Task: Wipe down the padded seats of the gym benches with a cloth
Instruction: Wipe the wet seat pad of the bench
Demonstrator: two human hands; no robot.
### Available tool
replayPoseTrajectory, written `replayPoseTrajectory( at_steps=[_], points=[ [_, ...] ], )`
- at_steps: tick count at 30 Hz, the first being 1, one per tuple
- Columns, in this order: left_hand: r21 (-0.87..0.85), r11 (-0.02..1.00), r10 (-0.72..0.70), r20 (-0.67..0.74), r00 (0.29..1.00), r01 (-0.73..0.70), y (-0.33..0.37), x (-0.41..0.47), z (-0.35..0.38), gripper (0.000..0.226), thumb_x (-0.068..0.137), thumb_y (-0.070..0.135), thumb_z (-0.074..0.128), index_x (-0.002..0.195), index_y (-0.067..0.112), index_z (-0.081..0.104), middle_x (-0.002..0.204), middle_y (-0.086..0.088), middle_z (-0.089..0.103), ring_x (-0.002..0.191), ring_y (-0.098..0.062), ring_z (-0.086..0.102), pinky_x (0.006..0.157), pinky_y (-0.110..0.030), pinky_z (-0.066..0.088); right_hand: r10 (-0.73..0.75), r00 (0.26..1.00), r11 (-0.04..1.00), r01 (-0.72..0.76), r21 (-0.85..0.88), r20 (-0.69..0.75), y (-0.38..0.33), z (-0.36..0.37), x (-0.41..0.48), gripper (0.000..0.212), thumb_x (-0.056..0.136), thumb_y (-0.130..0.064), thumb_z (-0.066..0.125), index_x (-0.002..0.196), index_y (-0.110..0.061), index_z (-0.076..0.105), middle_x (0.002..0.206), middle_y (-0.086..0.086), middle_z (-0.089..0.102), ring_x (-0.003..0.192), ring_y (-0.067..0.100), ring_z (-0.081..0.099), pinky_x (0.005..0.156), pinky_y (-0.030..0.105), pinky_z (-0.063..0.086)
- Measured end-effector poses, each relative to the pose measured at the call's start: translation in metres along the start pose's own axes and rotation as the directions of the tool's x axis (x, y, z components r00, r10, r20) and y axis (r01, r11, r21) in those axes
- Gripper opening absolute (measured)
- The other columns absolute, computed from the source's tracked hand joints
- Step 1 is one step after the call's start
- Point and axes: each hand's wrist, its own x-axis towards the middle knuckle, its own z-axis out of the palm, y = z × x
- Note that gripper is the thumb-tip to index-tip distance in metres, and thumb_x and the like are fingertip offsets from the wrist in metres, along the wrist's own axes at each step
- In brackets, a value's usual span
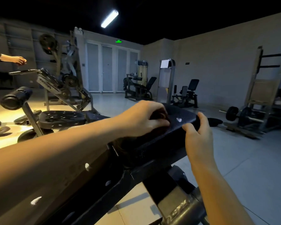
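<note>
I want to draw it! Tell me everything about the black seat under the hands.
The black seat is a padded cushion with pebbly, leather-like skin and a small white tear. It sits on a dark metal frame. The left hand presses a dark cloth onto its top; the right hand grips its right edge.

The dark cloth (159, 115) is mostly hidden under the left hand (143, 119); a person (0, 57) is cut by the left edge.
</note>
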Motion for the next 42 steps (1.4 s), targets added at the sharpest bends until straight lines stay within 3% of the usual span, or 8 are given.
replayPoseTrajectory(
  at_steps=[5,13,19,27,31,34,40,42],
  points=[
    [0.162,0.881,-0.426,-0.132,0.895,0.444,-0.083,0.026,-0.018,0.022,0.092,0.039,0.072,0.087,0.02,0.062,0.101,-0.006,0.071,0.099,-0.03,0.066,0.077,-0.035,0.048,0.004,1.0,1.0,-0.004,0.009,0.004,0.0,-0.001,-0.001,0.062,0.099,-0.014,0.049,0.158,-0.023,0.032,0.155,-0.006,0.043,0.138,0.011,0.04,0.117,0.042,0.035],
    [-0.013,0.997,-0.072,0.005,0.997,0.072,-0.01,0.032,0.011,0.025,0.092,0.039,0.073,0.099,0.014,0.071,0.095,0.002,0.073,0.09,-0.014,0.068,0.082,-0.037,0.056,0.005,1.0,1.0,-0.005,-0.005,0.008,0.001,0.0,0.002,0.065,0.097,-0.02,0.05,0.159,-0.023,0.029,0.154,-0.003,0.045,0.137,0.015,0.044,0.115,0.046,0.04],
    [0.238,0.87,-0.412,-0.128,0.902,0.432,-0.08,0.046,-0.011,0.03,0.093,0.039,0.071,0.106,0.012,0.069,0.11,-0.01,0.072,0.104,-0.033,0.066,0.09,-0.043,0.054,-0.013,1.0,0.999,0.013,-0.036,0.009,-0.001,-0.002,0.0,0.062,0.1,-0.016,0.048,0.159,-0.022,0.029,0.157,-0.006,0.039,0.139,0.008,0.037,0.117,0.034,0.032],
    [-0.023,0.999,-0.044,-0.016,0.999,0.044,-0.002,0.034,0.014,0.021,0.093,0.034,0.073,0.1,0.014,0.072,0.095,0.004,0.073,0.09,-0.01,0.068,0.082,-0.03,0.054,0.009,1.0,1.0,-0.009,-0.027,0.008,-0.003,-0.002,0.0,0.067,0.096,-0.027,0.049,0.159,-0.024,0.027,0.154,-0.001,0.044,0.138,0.016,0.044,0.116,0.047,0.039],
    [0.113,0.93,-0.337,-0.119,0.934,0.35,-0.066,0.043,-0.003,0.029,0.091,0.04,0.073,0.095,0.011,0.071,0.096,-0.006,0.073,0.093,-0.026,0.068,0.082,-0.039,0.055,0.001,1.0,1.0,0.0,-0.022,0.011,-0.002,-0.003,-0.001,0.064,0.099,-0.015,0.049,0.159,-0.022,0.028,0.159,-0.006,0.038,0.144,0.012,0.035,0.118,0.036,0.032],
    [0.006,0.88,-0.471,-0.129,0.873,0.476,-0.077,0.049,-0.007,0.025,0.09,0.035,0.075,0.086,0.01,0.071,0.087,-0.007,0.072,0.089,-0.027,0.069,0.073,-0.034,0.051,-0.013,1.0,1.0,0.013,-0.028,0.008,-0.003,-0.003,-0.002,0.062,0.1,-0.015,0.049,0.158,-0.022,0.03,0.158,-0.006,0.038,0.142,0.009,0.035,0.112,0.03,0.03],
    [-0.154,0.982,-0.107,0.001,0.994,0.106,0.001,0.018,0.011,0.018,0.092,0.032,0.074,0.097,0.015,0.074,0.092,0.001,0.074,0.088,-0.013,0.07,0.08,-0.033,0.056,0.006,1.0,1.0,-0.006,-0.022,0.004,-0.002,-0.003,0.002,0.062,0.1,-0.016,0.05,0.158,-0.02,0.03,0.157,-0.001,0.041,0.142,0.016,0.039,0.119,0.044,0.036],
    [-0.114,0.988,-0.11,-0.033,0.993,0.105,-0.009,0.015,0.009,0.02,0.092,0.033,0.074,0.101,0.015,0.074,0.095,0.003,0.075,0.091,-0.012,0.07,0.084,-0.036,0.057,0.005,1.0,1.0,-0.005,-0.015,0.005,-0.002,-0.004,0.003,0.062,0.1,-0.016,0.051,0.158,-0.02,0.03,0.158,-0.001,0.04,0.144,0.016,0.037,0.12,0.044,0.034]
  ],
)
